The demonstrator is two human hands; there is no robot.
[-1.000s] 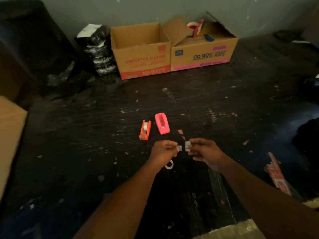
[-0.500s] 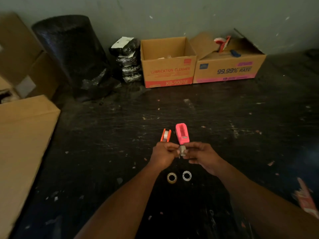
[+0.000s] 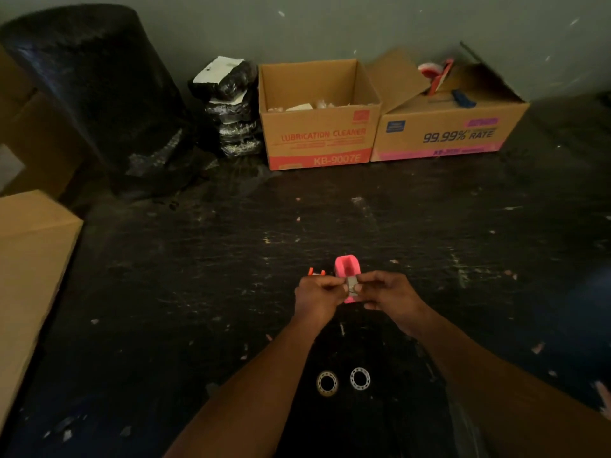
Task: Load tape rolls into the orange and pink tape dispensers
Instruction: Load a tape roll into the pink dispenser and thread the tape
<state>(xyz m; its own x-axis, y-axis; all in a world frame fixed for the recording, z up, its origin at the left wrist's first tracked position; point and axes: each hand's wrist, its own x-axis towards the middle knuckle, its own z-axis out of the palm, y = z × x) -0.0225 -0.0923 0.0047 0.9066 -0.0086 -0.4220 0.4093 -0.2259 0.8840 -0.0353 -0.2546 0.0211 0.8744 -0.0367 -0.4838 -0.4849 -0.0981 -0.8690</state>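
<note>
A pink tape dispenser (image 3: 346, 268) stands on the dark floor at the centre, its open slot facing up. Just left of it, the orange dispenser (image 3: 315, 272) is mostly hidden behind my left hand (image 3: 319, 297). Both hands meet over the near end of the pink dispenser and pinch a small pale tape roll (image 3: 352, 285) between their fingertips. My right hand (image 3: 388, 294) grips it from the right side. Two loose tape rolls lie flat nearer to me: a yellowish roll (image 3: 327, 383) and a clear roll (image 3: 360, 378).
Two open cardboard boxes (image 3: 317, 140) (image 3: 446, 133) stand against the back wall, the right one holding a red-and-white item. A black wrapped bundle (image 3: 89, 90) and stacked dark packets (image 3: 231, 110) sit at back left. A brown carton (image 3: 29, 276) fills the left edge.
The view has shifted so the hands and dispensers sit lower in it. My hands, earlier nearer than the dispensers with the small roll, now hold it over the pink dispenser's near end.
</note>
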